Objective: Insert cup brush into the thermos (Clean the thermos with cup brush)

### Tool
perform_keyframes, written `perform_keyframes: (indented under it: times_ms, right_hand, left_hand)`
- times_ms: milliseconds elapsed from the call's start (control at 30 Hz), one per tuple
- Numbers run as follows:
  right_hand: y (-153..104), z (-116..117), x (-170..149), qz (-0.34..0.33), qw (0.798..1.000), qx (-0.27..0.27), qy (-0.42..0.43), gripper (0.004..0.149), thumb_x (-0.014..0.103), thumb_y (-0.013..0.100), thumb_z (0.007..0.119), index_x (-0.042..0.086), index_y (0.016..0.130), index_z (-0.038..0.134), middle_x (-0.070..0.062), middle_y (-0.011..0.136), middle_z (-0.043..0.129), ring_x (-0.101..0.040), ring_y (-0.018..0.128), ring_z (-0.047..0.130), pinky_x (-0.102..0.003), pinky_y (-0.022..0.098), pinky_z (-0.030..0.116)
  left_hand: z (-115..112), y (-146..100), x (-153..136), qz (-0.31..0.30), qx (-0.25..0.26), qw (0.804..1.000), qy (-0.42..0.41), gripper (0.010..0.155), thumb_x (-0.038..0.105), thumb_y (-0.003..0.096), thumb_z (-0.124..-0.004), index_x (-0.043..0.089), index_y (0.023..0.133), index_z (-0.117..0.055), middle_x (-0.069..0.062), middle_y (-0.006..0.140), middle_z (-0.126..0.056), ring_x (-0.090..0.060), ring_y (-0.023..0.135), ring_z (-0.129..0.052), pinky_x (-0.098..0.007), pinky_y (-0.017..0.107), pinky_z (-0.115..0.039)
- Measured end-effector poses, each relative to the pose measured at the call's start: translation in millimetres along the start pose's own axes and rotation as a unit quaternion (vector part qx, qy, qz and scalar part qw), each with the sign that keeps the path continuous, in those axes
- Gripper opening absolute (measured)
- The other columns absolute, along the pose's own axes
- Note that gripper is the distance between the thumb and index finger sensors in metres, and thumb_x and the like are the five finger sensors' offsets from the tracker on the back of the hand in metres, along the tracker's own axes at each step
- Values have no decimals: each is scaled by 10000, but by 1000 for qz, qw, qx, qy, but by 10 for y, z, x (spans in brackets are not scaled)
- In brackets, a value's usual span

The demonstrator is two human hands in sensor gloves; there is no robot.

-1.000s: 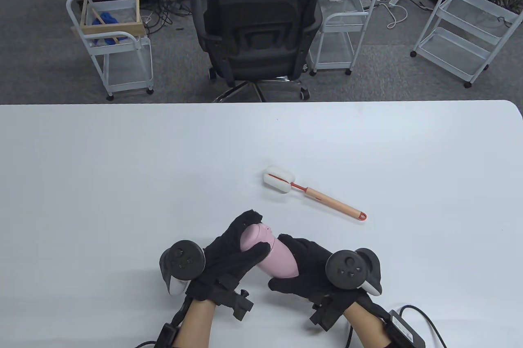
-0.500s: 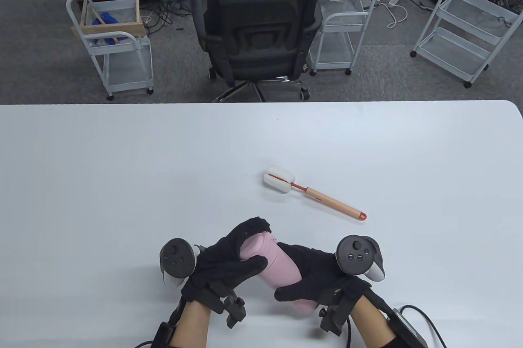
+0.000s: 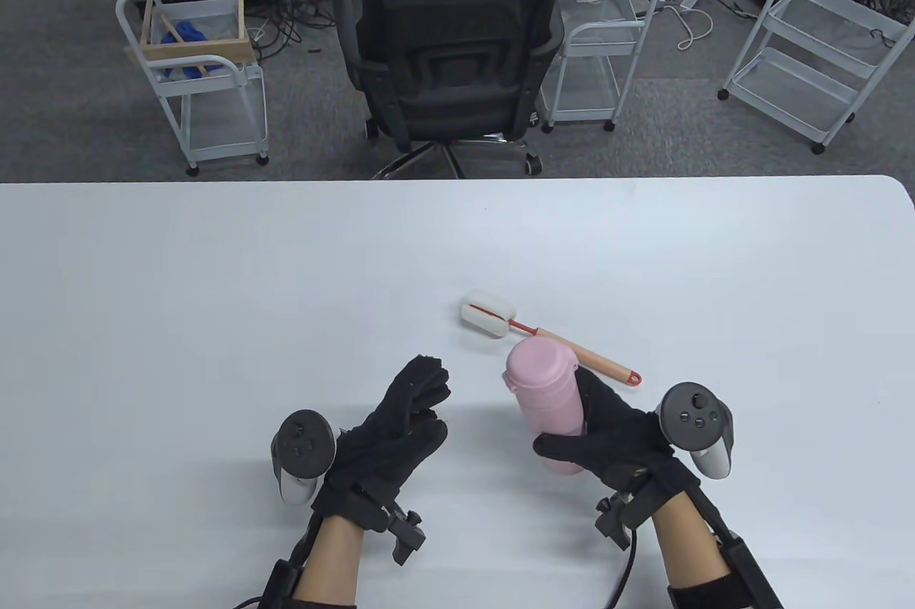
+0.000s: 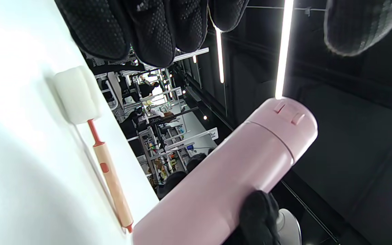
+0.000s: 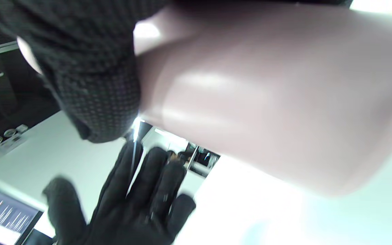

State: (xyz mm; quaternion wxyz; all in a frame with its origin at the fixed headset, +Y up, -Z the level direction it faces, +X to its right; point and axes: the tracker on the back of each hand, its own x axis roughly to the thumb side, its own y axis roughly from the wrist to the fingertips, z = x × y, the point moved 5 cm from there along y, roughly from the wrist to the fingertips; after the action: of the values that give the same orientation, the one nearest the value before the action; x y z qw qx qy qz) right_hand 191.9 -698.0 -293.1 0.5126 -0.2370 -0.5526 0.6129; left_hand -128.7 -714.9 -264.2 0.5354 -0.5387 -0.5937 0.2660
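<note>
My right hand [image 3: 600,434] grips the pink thermos [image 3: 545,398] around its lower body and holds it nearly upright, lid on top. The thermos also shows in the left wrist view [image 4: 237,173] and fills the right wrist view [image 5: 267,95]. My left hand [image 3: 400,423] is open and empty to the left of the thermos, apart from it, and shows in the right wrist view [image 5: 131,204]. The cup brush [image 3: 550,339], white sponge head and tan handle with red tip, lies on the table just behind the thermos; it also shows in the left wrist view [image 4: 94,136].
The white table [image 3: 214,294] spans the view. A black office chair [image 3: 450,66] stands behind its far edge, with white wire carts [image 3: 200,73] on either side. A cable and black box [image 3: 715,573] lie near my right forearm.
My left hand let go of the thermos's lid end and drew back left. My right hand lifted the thermos from lying tilted to nearly upright and moved it right, toward the brush.
</note>
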Motion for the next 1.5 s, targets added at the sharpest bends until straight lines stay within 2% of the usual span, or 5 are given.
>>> perform_keyframes:
  times_ms: [333,567,867,1367,1500]
  right_hand:
    - [158,-1042,-469,113,981,-160,-3,922,455,358,977,222,1073,445,-78,1118,517,-515,996,624,-598,664,666]
    - [141,-1464,-863,184,949,-253,-28,998,384,318,1018,174,1076,404,-110,1107,506,-485,971,685,-547,651,754]
    - [65,-1517,-1187,252,916,-303,-78,1036,363,298,1030,135,1075,384,-136,1095,508,-509,948,729,-500,644,798]
    - [-48,-1430,-1287,256,905,-322,-108,996,472,310,991,214,1062,391,-133,1069,571,-435,933,783,-491,658,796]
    - [-45,-1409,-1281,259,908,-310,-113,983,458,353,973,130,1071,387,-155,1082,550,-462,966,737,-521,677,752]
  left_hand:
    - [-82,13,53,-1,-16,1000,11,870,691,619,-687,175,1230,-344,-195,1255,-507,-457,1116,-669,-666,715,-654]
    - [-93,10,44,1,-22,1000,14,864,688,624,-679,174,1231,-341,-199,1254,-510,-457,1115,-670,-668,713,-654]
    - [-117,15,31,4,-31,999,20,867,685,627,-677,165,1231,-338,-198,1255,-510,-462,1115,-667,-674,713,-649]
    - [-136,21,24,5,-37,999,20,870,684,628,-673,158,1232,-332,-199,1255,-509,-465,1115,-665,-675,715,-646]
    - [-133,13,16,8,-38,999,22,872,683,629,-672,155,1232,-328,-203,1254,-509,-464,1113,-668,-670,714,-650]
